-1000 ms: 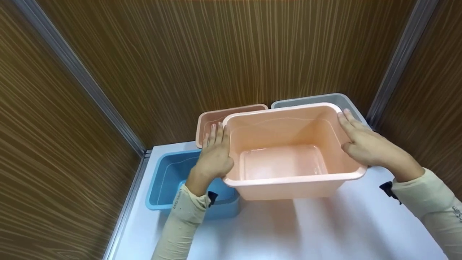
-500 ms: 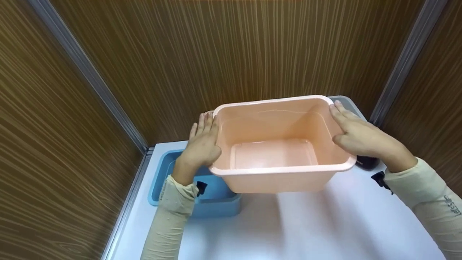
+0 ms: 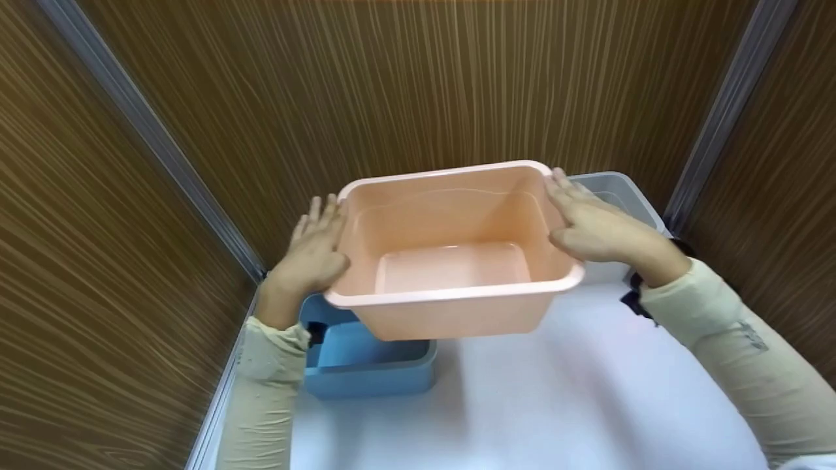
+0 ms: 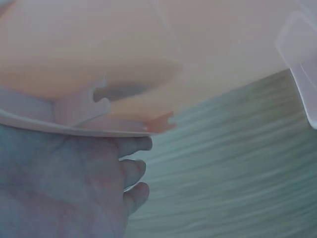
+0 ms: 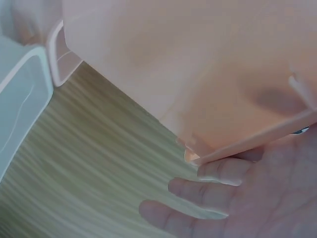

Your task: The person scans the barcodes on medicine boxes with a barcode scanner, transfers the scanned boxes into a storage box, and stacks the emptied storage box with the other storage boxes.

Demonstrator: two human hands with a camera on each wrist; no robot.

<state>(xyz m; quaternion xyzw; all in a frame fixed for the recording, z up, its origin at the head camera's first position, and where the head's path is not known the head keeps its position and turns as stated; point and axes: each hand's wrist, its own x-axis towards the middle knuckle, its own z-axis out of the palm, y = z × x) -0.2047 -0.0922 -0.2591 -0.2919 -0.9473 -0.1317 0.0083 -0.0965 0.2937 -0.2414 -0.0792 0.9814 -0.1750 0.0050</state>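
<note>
A peach plastic bin (image 3: 450, 316), its inside bare, is held above the table between both hands. My left hand (image 3: 310, 254) presses its left rim with straight fingers. Against the right rim lies my right hand (image 3: 597, 225), fingers likewise extended. In the left wrist view, the palm of the left hand (image 4: 64, 178) meets the rim from outside. The right wrist view has the right hand (image 5: 267, 188) along the rim, with several fingers spread beyond it. Below the peach bin's left side stands a blue bin (image 3: 372, 382), partly covered by it and by the left arm.
Behind the right hand stands a grey bin (image 3: 643, 207). Another pinkish bin (image 5: 57, 67) shows beside it in the right wrist view; the held bin hides it in the head view. A dark object (image 3: 684, 247) is partly hidden by the right arm. Wood-patterned panels (image 3: 418, 85) enclose the white table (image 3: 522, 405).
Both hands have carried the peach bin leftward and slightly up in the head view. More of the grey bin shows now; the pinkish bin behind is covered, and the blue bin is more covered.
</note>
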